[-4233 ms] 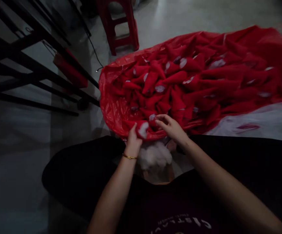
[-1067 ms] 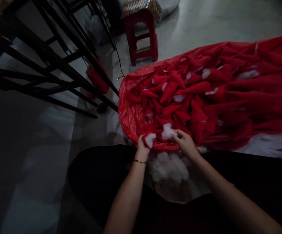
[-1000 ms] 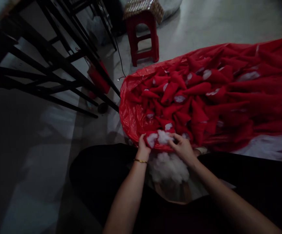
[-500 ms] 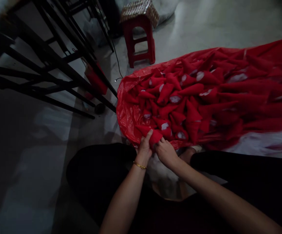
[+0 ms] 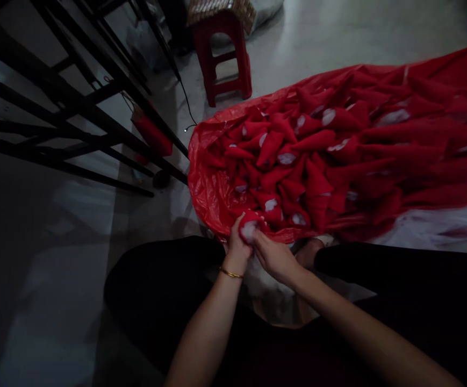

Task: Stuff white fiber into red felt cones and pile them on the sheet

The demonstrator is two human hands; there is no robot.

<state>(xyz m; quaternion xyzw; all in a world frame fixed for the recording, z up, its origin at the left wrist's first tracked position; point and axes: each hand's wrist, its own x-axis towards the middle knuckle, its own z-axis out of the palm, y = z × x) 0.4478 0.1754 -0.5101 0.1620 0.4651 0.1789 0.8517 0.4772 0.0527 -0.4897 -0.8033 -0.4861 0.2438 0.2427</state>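
Observation:
My left hand (image 5: 239,245) is wrapped round a small red cloth cone (image 5: 244,219), whose open end is turned up toward me. White stuffing (image 5: 249,231) fills that opening. The fingers of my right hand (image 5: 274,257) are bent together at the edge of the opening, against the stuffing; their tips are partly hidden. Just beyond both hands, a big red plastic bag (image 5: 207,185) lies spread open. Many similar red cones (image 5: 317,185) are heaped in it, several showing white stuffing at their ends.
A red plastic stool (image 5: 227,70) with a woven cover stands behind the bag. Black metal frame legs (image 5: 92,102) rise on the left, with a red paper bag (image 5: 152,129) under them. A thin cable (image 5: 187,102) hangs nearby. Whitish plastic (image 5: 438,231) lies at right.
The red cone has been tilted so that its stuffed opening now faces up toward me. My right fingers have come from its far side to the opening. The view has shifted slightly.

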